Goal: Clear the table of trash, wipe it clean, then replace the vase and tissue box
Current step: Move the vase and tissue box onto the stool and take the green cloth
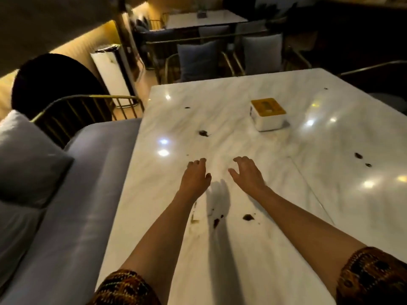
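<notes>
A white marble table [242, 249] fills the view. On it, toward the far right, stands a white tissue box [268, 114] with a yellow top. Dark stains dot the surface, among them a blot [203, 133] at the far left, a smear [216, 222] between my forearms and a spot [358, 155] at the right. My left hand [196, 175] and my right hand [247, 172] hover side by side over the middle of the table, fingers loosely curled, holding nothing. No vase is in view.
A grey-blue sofa [72, 183] with a cushion [24, 159] runs along the table's left edge. A gold-framed chair [88, 106] stands at the far left corner. More chairs with blue cushions [198, 60] and another table [204, 18] lie beyond.
</notes>
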